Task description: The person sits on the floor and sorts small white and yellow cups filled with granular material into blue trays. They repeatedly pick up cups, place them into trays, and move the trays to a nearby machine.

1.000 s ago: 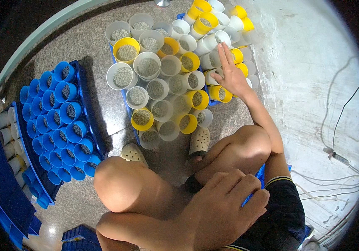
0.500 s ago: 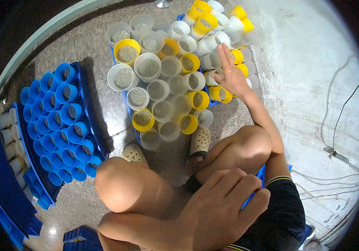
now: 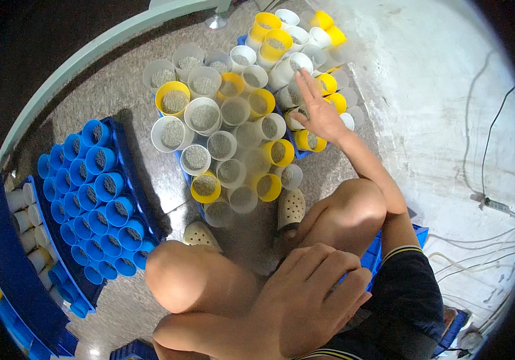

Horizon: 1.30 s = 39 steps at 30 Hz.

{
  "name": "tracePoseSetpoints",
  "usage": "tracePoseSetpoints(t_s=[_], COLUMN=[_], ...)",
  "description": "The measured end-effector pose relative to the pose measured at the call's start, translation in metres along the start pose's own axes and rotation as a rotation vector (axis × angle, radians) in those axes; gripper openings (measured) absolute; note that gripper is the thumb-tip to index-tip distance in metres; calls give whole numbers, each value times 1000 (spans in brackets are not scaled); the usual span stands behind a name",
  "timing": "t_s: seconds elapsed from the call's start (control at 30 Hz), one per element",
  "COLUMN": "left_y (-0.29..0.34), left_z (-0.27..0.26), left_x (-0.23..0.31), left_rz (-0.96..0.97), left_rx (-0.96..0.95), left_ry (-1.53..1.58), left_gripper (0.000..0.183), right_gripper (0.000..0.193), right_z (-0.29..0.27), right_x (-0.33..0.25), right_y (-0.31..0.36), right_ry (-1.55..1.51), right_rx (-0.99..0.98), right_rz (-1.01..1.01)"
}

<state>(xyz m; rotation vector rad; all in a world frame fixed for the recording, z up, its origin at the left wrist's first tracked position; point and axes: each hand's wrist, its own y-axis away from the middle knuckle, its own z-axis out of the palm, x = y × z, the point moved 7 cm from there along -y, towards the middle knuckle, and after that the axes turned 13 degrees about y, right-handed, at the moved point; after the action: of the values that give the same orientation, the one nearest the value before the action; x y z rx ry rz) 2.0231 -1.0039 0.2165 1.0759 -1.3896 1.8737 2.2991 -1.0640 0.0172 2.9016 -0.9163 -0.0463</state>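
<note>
My right hand stretches out to the far right group of cups. Its index and middle fingers lie straight, with their tips at the rim of a tilted white cup that has grey granules in it; the thumb is spread away. Several yellow cups stand beside this hand. Close to the camera, my left hand hangs in front of my lap, back upward. Its fingers are loosely bent with slight gaps between them. The fingertips are out of sight, and no object shows in it.
White, yellow and translucent cups holding grey granules crowd the middle, between and beyond my feet. At the left, a dark blue tray carries rows of blue cups. A pale wall with cables rises at the right. A curved rail runs along the upper left.
The whole view has shifted slightly. My right hand keeps its place at the same white cup, fingers still stretched. My left hand stays bent above my lap.
</note>
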Motion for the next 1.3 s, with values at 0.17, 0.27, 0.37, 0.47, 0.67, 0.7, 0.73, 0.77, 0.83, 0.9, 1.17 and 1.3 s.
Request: tracePoseSetpoints(t_s=[0.17, 0.27, 0.37, 0.47, 0.67, 0.7, 0.73, 0.77, 0.83, 0.9, 1.17, 1.3], left_y=[-12, -13, -14, -12, -2, -1, -2, -3, -5, -5, -41, -75], left_z=[-4, -5, -5, -3, 4, 6, 5, 4, 7, 10, -139, -236], left_x=[10, 8, 9, 7, -2, -4, -5, -6, -9, -13, -36, -110], left_rz=[-186, -292, -285, -292, -320, -324, -306, -296, -311, -357, -419, -370], left_rx=[-42, -99, -104, -132, -202, -209, -193, -180, -243, -391, 59, 204], left_ry=[13, 34, 59, 54, 33, 28, 16, 3, -53, -138, -527, -820], left_gripper=[30, 32, 33, 34, 35, 34, 34, 34, 31, 27, 17, 20], right_gripper=[97, 95, 95, 95, 76, 71, 66, 61, 50, 50, 39, 15], right_z=[-5, -3, -3, -4, -43, -51, -59, -65, -75, -70, -32, -31], right_x=[-3, -1, -1, -3, -14, -24, -35, -43, -89, -134, -242, -237], right_y=[0, 1, 2, 2, -1, -5, -9, -13, -17, -23, -92, -92], right_ry=[-36, -68, -70, -76, 92, 37, -18, -70, -212, -222, -71, 80], right_rx=[6, -64, -75, -56, 174, 208, 243, 226, 276, 193, -82, 159], right_rz=[-1, 37, 43, 36, 63, 7, -47, -42, -280, -377, -421, -339])
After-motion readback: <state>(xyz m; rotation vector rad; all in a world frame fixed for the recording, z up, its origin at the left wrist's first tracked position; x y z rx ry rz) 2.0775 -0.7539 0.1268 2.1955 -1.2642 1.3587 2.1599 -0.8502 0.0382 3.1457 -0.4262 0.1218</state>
